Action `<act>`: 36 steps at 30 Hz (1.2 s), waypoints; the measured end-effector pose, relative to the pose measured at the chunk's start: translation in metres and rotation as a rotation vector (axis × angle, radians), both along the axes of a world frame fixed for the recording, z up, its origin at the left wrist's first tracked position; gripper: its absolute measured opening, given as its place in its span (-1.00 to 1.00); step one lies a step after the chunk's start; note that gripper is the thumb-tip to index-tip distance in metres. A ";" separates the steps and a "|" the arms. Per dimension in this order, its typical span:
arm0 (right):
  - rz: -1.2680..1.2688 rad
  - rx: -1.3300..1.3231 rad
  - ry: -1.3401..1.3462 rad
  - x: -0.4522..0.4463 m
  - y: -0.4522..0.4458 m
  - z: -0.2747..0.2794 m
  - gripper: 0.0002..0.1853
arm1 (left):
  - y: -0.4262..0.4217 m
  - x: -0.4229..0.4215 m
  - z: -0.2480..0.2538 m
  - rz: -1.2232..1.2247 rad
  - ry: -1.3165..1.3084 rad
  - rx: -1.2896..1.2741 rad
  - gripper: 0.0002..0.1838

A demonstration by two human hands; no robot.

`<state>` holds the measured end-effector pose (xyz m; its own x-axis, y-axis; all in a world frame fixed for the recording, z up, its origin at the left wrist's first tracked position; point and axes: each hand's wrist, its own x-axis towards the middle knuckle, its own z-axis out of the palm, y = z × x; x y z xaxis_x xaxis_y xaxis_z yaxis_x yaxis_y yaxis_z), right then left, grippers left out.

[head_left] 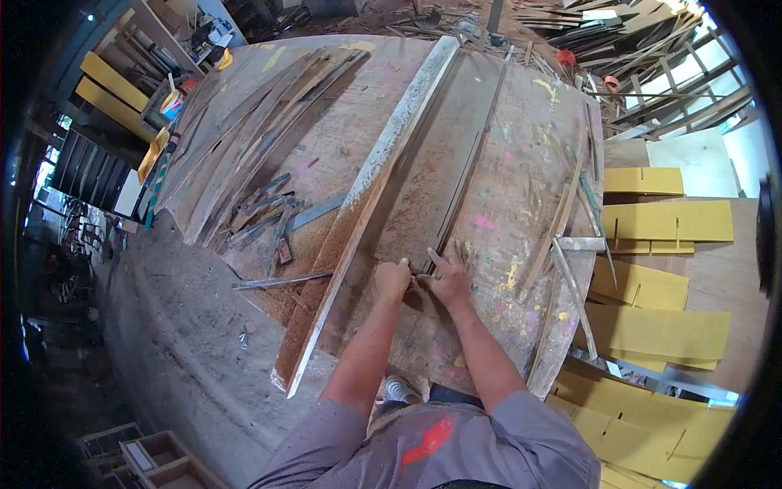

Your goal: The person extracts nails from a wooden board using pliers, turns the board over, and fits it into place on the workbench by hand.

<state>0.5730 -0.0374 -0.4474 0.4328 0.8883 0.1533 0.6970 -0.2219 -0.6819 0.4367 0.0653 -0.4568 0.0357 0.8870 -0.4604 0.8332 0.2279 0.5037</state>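
My left hand [395, 279] is closed at the near end of a long grey-brown board [421, 181] dusted with sawdust. Its thumb points up, and whatever its fingers hold is hidden. Close beside it, my right hand [448, 279] rests with its index finger stretched forward and its fingers apart. That finger lies by the near end of a thin dark strip [463, 189] running along the board's right side. Between the hands the thumbs almost meet over a small dark spot I cannot make out. Left of the board lies a long white-edged wooden beam [391, 155].
A worn, paint-spotted table [489, 269] carries everything. Thin wood strips [269, 122] and hand tools [265, 200] lie to the left, with a metal bar [285, 279] nearer. Narrow sticks [562, 220] lie right. Yellow slotted panels [660, 334] stand beyond the right edge.
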 end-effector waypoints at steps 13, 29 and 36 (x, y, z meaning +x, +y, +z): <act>-0.070 0.107 0.010 0.060 0.049 -0.025 -0.17 | 0.051 0.079 0.028 0.069 -0.012 -0.069 -0.46; -0.134 0.084 -0.044 0.112 0.090 -0.019 -0.26 | 0.095 0.141 -0.011 -0.048 0.145 0.123 -0.40; -0.168 0.078 0.005 0.130 0.108 -0.025 -0.33 | 0.122 0.166 -0.024 0.040 0.081 -0.002 -0.40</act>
<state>0.7030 0.0702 -0.4729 0.5753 0.7888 0.2162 0.6511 -0.2818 -0.7048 0.6025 0.1869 -0.4805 -0.0370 0.8862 -0.4618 0.8616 0.2624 0.4345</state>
